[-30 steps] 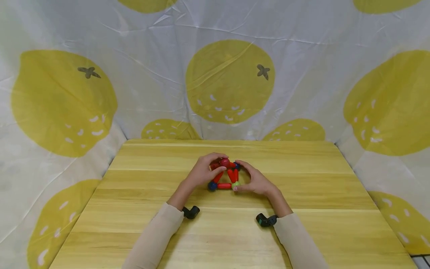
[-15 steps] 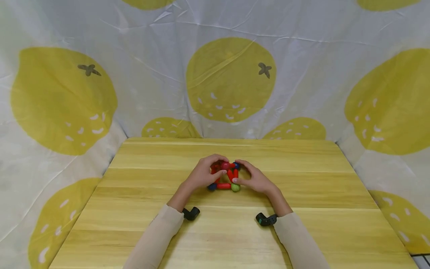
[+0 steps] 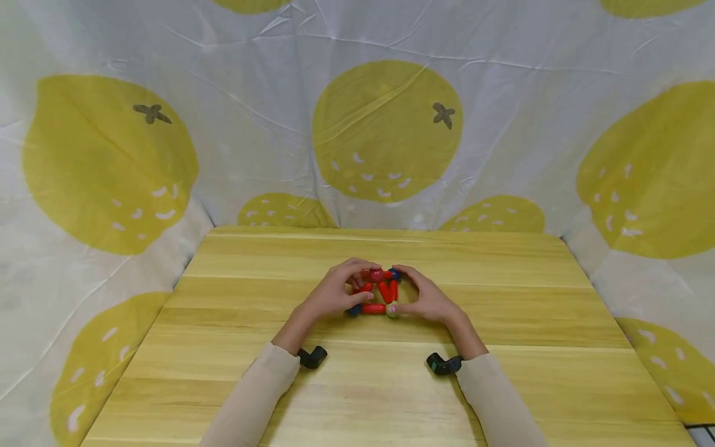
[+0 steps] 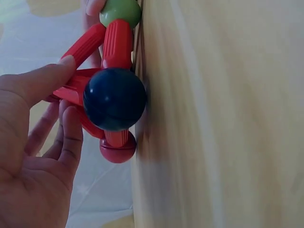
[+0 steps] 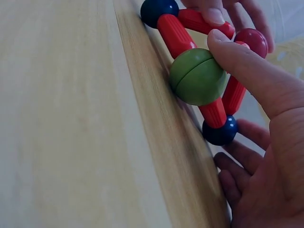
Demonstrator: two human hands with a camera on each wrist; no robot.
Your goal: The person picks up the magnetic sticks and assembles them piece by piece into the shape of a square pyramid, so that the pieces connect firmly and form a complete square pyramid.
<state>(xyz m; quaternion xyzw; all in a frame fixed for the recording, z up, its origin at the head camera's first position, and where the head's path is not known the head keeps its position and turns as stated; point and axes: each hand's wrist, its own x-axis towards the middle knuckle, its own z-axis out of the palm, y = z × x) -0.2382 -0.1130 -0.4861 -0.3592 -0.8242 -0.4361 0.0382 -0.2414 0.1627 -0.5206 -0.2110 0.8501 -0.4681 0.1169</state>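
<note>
Red ridged rods and coloured balls form a ball-and-rod frame [image 3: 373, 308] on the table. My left hand [image 3: 329, 290] holds its left side, thumb and fingers about the sloping red rods [image 4: 71, 90] beside a dark blue ball [image 4: 115, 99]. My right hand [image 3: 429, 299] grips the right side: its thumb lies on the green ball [image 5: 197, 76] and its fingers reach the far blue ball [image 5: 220, 129]. A dark red ball [image 5: 252, 42] sits at the raised top of the frame. Another red ball [image 4: 118, 148] shows low at the far left corner.
The light wooden table [image 3: 368, 397] spreads around the hands. A white cloth with yellow lemons [image 3: 385, 130] hangs behind and at both sides. Each wrist carries a small black camera mount [image 3: 444, 364].
The dark red ball at the top has shifted slightly right and down. My left thumb has moved lower toward the near blue ball. My right thumb lifted off the green ball and is back on it.
</note>
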